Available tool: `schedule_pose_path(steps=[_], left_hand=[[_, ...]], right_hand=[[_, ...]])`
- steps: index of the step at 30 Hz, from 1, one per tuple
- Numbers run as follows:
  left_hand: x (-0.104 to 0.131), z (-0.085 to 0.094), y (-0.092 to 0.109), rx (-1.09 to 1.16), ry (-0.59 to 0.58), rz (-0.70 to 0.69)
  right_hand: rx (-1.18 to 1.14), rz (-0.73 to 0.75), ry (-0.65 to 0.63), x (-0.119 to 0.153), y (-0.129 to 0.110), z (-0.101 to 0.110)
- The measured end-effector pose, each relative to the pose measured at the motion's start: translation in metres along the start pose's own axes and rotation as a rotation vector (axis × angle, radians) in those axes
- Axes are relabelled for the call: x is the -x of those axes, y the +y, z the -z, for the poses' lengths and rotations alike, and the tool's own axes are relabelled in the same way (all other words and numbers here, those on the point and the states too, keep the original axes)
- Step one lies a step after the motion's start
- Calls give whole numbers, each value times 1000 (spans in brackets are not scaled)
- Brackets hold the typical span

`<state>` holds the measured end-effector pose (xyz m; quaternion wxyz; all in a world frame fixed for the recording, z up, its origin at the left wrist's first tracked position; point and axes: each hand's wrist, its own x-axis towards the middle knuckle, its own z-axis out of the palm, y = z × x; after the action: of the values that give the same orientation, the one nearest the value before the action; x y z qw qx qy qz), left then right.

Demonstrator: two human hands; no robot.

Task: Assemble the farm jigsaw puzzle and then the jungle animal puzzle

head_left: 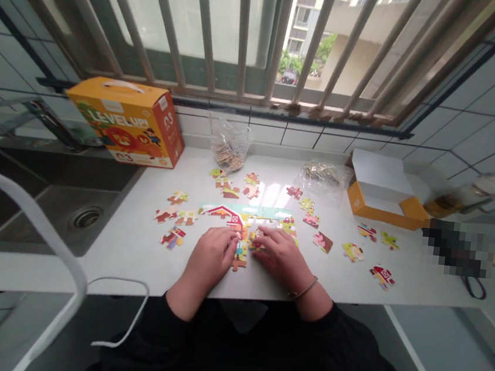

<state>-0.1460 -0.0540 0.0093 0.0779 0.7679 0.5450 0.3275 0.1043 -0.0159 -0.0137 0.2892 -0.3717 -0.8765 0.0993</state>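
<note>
A partly joined jigsaw puzzle [219,211] with a red barn and a pale blue sky strip lies on the white counter in front of me. My left hand [212,254] rests at its lower left, thumb and fingertips drawn together beside the barn pieces; whatever is between them is hidden. Over the puzzle's right part lies my right hand [282,256], palm down, its fingers bent and slightly apart, touching the pieces. Between the hands, a joined column of puzzle pieces [239,262] reaches toward me. My fingers cover some of the picture.
Loose puzzle pieces [172,238] lie left, with more pieces [352,251] on the right. Behind stand a bag of pieces [228,151], another plastic bag [324,175], an orange carton [125,122] and an opened box [386,209]. A sink [51,200] is left; a white cable [82,268] crosses nearer.
</note>
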Motion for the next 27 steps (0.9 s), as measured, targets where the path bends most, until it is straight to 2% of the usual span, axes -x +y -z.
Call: schedule_pose_path(steps=[3, 6, 10, 16, 27], left_hand=[[2, -5, -1, -35, -76, -80], [2, -6, 2, -62, -123, -93], [3, -7, 4, -79, -134, -104], [8, -13, 1, -81, -157, -197], [7, -12, 3, -116, -164, -199]], right_hand=[[29, 2, -33, -1, -1, -2], [51, 3, -37, -1, -2, -3], [100, 8, -36, 1, -3, -4], [176, 15, -29, 1, -8, -4], [157, 48, -20, 0, -9, -1]])
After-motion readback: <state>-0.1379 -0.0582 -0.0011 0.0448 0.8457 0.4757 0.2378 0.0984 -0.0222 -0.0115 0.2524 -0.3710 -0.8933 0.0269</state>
